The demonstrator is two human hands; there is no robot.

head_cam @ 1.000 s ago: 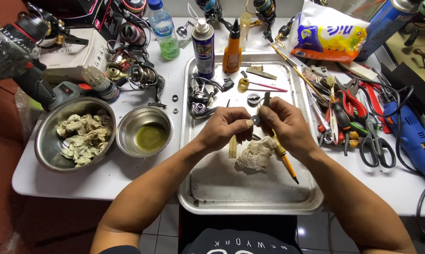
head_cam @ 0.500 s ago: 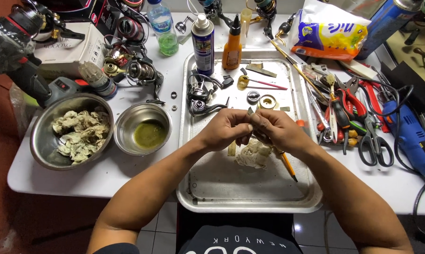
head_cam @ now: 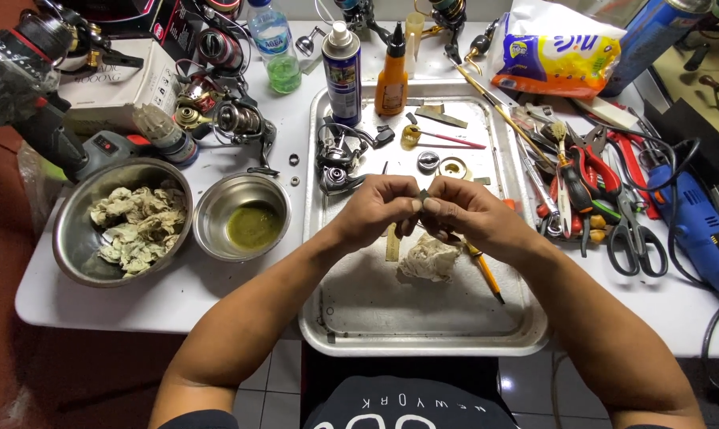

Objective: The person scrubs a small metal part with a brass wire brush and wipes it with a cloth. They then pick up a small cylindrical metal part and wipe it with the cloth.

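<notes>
Fingertips of both hands, left [head_cam: 373,213] and right [head_cam: 470,218], pinch one small dark part [head_cam: 423,195] between them above the tray's [head_cam: 423,340] middle. A rag [head_cam: 429,258] lies just below; the tray's near half is bare up to its rim, tools crowd the right edge

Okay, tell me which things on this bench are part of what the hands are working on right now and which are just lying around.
In use:
left hand and right hand, pinching a small dark part between them
metal tray beneath them
crumpled rag under the hands

Lying about:
spray can
orange bottle
bowl of used rags
bowl of greenish liquid
blue power tool
red-handled pliers
</notes>
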